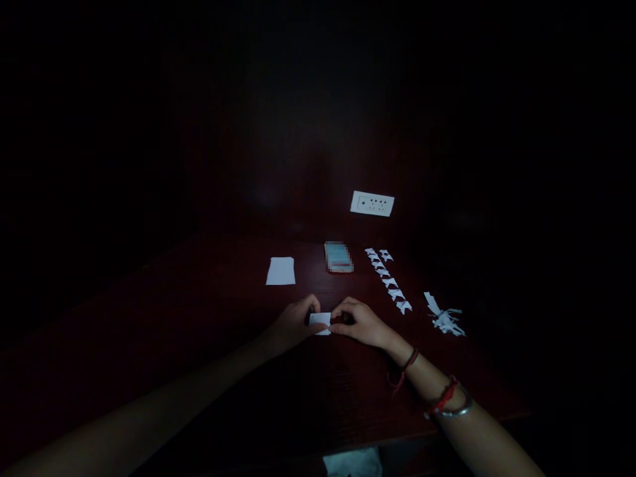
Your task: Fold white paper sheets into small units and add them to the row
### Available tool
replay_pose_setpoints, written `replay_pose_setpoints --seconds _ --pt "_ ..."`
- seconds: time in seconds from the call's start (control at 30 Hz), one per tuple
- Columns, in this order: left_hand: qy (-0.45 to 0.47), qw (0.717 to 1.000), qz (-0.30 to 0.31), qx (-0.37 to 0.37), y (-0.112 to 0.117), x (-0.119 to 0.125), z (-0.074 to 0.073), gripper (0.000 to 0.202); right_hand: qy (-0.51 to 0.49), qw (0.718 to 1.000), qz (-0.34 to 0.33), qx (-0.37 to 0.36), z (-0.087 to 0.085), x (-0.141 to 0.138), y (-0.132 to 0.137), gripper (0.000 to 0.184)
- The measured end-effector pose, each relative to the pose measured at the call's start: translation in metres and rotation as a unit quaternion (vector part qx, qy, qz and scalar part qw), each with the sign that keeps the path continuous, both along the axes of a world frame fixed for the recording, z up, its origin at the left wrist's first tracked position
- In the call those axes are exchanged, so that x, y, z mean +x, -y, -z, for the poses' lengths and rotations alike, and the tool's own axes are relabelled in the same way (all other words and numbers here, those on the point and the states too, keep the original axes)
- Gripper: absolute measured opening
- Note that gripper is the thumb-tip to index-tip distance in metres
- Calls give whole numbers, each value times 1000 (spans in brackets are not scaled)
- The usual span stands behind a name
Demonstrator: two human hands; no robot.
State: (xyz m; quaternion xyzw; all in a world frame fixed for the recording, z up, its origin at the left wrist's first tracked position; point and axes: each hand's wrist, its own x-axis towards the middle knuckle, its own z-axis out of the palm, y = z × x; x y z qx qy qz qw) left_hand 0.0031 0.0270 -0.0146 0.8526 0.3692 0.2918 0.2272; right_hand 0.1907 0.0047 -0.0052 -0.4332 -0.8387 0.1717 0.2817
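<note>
A small piece of white paper (pixel 320 319) is held just above or on the dark red table, between my two hands. My left hand (pixel 297 321) grips its left side, thumb along the lower edge and fingers curled behind. On the opposite side, my right hand (pixel 362 322) pinches the paper's right edge between thumb and fingers. Beyond the hands lie a stack of white paper sheets (pixel 281 271) and a blue booklet or box (pixel 338 257), its face blurred. A slanting row of small folded or cut white paper pieces (pixel 390 283) runs to the right.
Thin white paper scraps (pixel 447 322) lie heaped at the table's right. A white socket panel (pixel 372 203) is on the wall behind. Below the table's front edge (pixel 387 437) a pale object (pixel 352 462) shows partly. The surroundings are very dark.
</note>
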Motion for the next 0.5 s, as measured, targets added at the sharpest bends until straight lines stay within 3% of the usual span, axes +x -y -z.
replay_pose_setpoints --seconds 0.13,0.33,0.5 --pt "48 999 6 16 7 3 -7 14 -32 999 -26 -12 -4 -3 3 14" --pt "58 995 9 83 12 4 -18 12 -50 997 26 52 -15 -1 9 10" --pt "37 992 13 116 10 2 -17 11 -27 997 26 66 -16 4 9 7"
